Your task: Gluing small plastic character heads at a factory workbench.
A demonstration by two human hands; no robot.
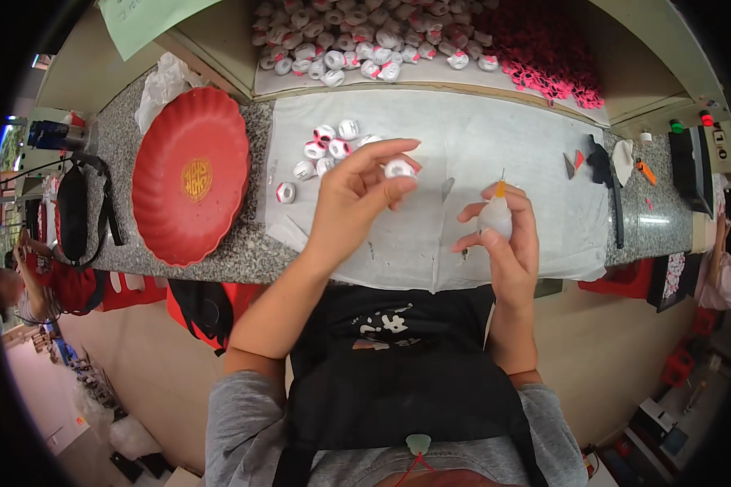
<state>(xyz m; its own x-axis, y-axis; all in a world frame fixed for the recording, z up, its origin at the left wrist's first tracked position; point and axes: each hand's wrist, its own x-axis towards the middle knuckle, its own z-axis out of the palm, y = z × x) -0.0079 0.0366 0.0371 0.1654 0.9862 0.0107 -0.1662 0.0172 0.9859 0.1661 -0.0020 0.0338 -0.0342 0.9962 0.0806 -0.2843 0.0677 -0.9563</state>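
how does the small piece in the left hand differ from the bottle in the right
The small piece is stubby and rounded; the bottle tapers to a thin needle. The small piece is visibly smaller than the bottle. The small piece shows some pinkish red, while the bottle has an orange tip. Both are mostly white and hand-held.

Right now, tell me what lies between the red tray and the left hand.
Between the red tray and left hand, the head view shows speckled counter, then white paper with several small white pieces on it.
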